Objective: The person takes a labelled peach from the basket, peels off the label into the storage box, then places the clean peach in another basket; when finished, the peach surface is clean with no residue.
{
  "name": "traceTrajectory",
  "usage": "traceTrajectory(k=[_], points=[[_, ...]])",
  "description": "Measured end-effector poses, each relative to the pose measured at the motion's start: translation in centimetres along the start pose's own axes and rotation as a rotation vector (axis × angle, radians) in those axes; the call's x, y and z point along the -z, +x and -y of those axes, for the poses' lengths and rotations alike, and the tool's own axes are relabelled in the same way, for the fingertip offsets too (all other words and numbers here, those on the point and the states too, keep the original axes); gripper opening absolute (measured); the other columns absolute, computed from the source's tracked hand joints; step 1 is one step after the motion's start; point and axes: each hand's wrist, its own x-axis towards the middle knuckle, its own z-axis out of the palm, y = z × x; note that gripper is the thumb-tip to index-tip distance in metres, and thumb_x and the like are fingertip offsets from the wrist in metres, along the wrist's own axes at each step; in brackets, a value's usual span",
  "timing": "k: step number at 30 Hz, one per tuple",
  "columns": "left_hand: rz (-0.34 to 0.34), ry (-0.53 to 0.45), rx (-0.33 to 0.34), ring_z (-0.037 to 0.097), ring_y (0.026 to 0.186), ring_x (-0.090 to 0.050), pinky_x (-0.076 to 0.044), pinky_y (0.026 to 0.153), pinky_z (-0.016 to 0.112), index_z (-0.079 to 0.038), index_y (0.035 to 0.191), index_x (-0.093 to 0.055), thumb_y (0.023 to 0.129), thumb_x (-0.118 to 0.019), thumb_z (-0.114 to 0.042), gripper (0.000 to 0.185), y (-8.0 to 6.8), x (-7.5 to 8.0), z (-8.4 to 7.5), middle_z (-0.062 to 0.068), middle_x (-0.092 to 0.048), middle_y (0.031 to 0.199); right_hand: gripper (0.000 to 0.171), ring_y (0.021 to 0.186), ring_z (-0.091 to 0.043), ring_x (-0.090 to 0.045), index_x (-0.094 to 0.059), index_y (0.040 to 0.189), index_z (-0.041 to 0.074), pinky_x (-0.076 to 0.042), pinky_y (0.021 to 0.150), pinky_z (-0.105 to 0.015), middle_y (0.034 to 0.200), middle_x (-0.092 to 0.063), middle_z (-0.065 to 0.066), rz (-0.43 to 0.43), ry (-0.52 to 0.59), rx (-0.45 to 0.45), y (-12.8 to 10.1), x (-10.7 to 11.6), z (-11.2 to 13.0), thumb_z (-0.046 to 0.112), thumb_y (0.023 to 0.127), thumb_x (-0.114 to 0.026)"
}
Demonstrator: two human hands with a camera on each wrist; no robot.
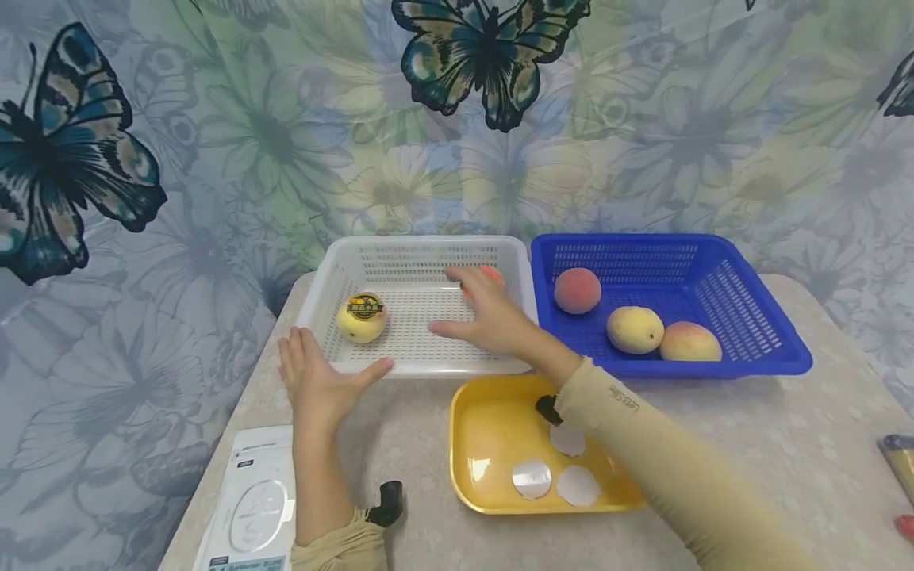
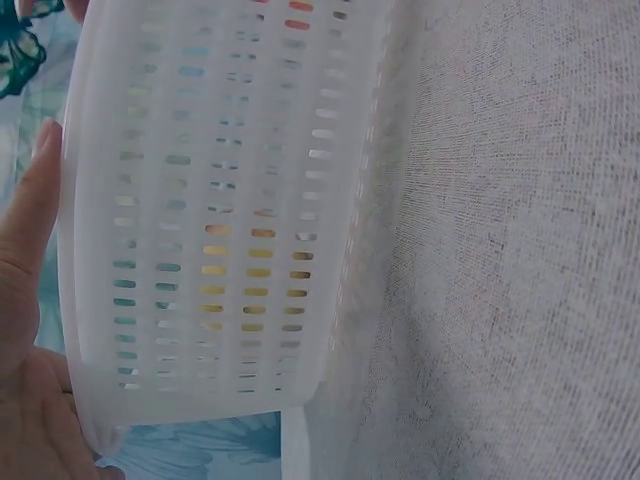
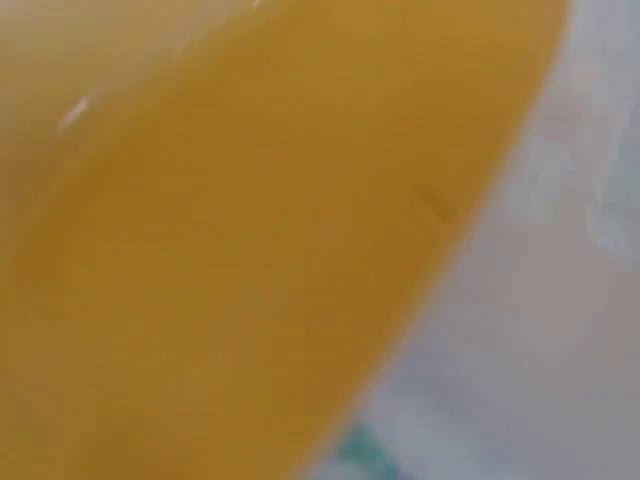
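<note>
A white plastic basket point(image 1: 421, 369) stands at the back of the table. Inside it on the left lies a yellow peach point(image 1: 362, 327) with a black and gold label on top. My left hand point(image 1: 321, 388) is at the basket's front left corner, fingers straight and thumb spread along the rim; the left wrist view shows the thumb point(image 2: 38, 190) beside that rim. My right hand point(image 1: 493, 317) reaches over the basket's right part, thumb and fingers apart. Partly hidden behind its fingers is a reddish peach point(image 1: 493, 274). Only blurred yellow tray wall fills most of the right wrist view.
A blue basket point(image 1: 746, 301) on the right holds a red peach point(image 1: 577, 291) and two yellowish fruits. In front, a yellow tray point(image 1: 478, 444) with several pale round pieces lies under my right forearm. A white flat package point(image 1: 250, 500) lies at the left table edge.
</note>
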Motion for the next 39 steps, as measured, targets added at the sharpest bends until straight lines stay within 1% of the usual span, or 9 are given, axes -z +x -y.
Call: traceTrajectory(k=[3,6,9,14,21,28,34,36,39], points=[[0.009,-0.011,0.004,0.041,0.153,0.011,-0.001,0.121,0.064,0.003,0.157,-0.002,0.066,-0.089,-0.051,0.136,0.0,0.1,0.0,0.023,0.002,0.166,0.085,0.138,-0.025,-0.043,-0.033,0.154,0.016,-0.039,0.115,-0.044,0.155,-0.038,-0.004,0.053,-0.005,-0.024,1.7,-2.4,0.2,0.049,0.086,-0.073],[0.016,-0.024,0.004,0.041,0.153,0.012,-0.003,0.121,0.065,0.004,0.157,-0.002,0.066,-0.09,-0.048,0.137,0.0,0.2,0.0,0.023,0.002,0.165,0.084,0.138,-0.027,-0.044,-0.033,0.153,0.014,-0.04,0.115,-0.043,0.153,-0.039,-0.005,0.074,-0.022,-0.036,3.3,-4.2,0.3,0.048,0.087,-0.073],[0.022,-0.027,0.003,0.041,0.153,0.011,-0.003,0.121,0.064,0.004,0.157,-0.003,0.065,-0.091,-0.047,0.137,0.0,0.2,-0.1,0.023,0.002,0.165,0.084,0.139,-0.026,-0.043,-0.032,0.154,0.012,-0.039,0.116,-0.042,0.152,-0.039,-0.008,0.094,-0.022,-0.052,4.7,-5.6,0.2,0.045,0.087,-0.073],[0.018,-0.018,-0.006,0.042,0.153,0.009,-0.005,0.122,0.064,0.004,0.157,-0.005,0.065,-0.091,-0.047,0.136,-0.1,0.1,0.0,0.023,0.0,0.166,0.087,0.141,-0.026,-0.041,-0.03,0.154,0.01,-0.035,0.118,-0.042,0.152,-0.039,-0.01,0.136,0.025,-0.092,6.1,-7.2,0.4,0.04,0.087,-0.075],[0.026,0.004,0.009,0.039,0.154,0.01,-0.004,0.122,0.064,0.002,0.158,-0.004,0.065,-0.089,-0.053,0.137,-0.1,0.2,0.1,0.02,0.001,0.167,0.087,0.144,-0.028,-0.037,-0.028,0.154,0.005,-0.031,0.121,-0.041,0.156,-0.035,-0.013,0.176,0.034,-0.114,7.3,-8.4,1.4,0.036,0.088,-0.074],[0.023,0.009,0.012,0.038,0.154,0.01,-0.002,0.121,0.065,0.002,0.157,-0.005,0.064,-0.089,-0.055,0.138,-0.2,0.4,0.1,0.019,0.0,0.167,0.087,0.146,-0.029,-0.034,-0.025,0.156,0.008,-0.03,0.121,-0.044,0.159,-0.03,-0.013,0.201,0.056,-0.164,8.2,-9.2,2.3,0.036,0.088,-0.072],[0.02,0.01,0.011,0.038,0.154,0.008,-0.003,0.121,0.065,0.002,0.158,-0.006,0.065,-0.089,-0.054,0.137,-0.3,0.4,0.0,0.019,-0.001,0.167,0.079,0.141,-0.027,-0.041,-0.035,0.15,0.004,-0.032,0.12,-0.041,0.15,-0.042,-0.013,0.196,0.117,-0.151,8.8,-10.2,2.6,0.024,0.085,-0.075],[0.023,0.008,0.013,0.037,0.154,0.008,-0.003,0.122,0.064,0.002,0.158,-0.005,0.065,-0.088,-0.054,0.137,-0.3,0.5,-0.2,0.019,0.0,0.167,0.076,0.138,-0.027,-0.044,-0.038,0.147,0.004,-0.034,0.119,-0.04,0.147,-0.046,-0.012,0.177,0.131,-0.168,8.9,-10.4,2.6,0.023,0.084,-0.077],[0.027,0.011,0.021,0.037,0.154,0.009,-0.002,0.122,0.063,0.002,0.158,-0.005,0.065,-0.089,-0.054,0.137,-0.3,0.6,-0.2,0.019,0.0,0.167,0.079,0.139,-0.028,-0.044,-0.035,0.147,0.004,-0.035,0.119,-0.04,0.148,-0.043,-0.013,0.166,0.124,-0.213,9.0,-10.6,2.6,0.026,0.084,-0.078]])
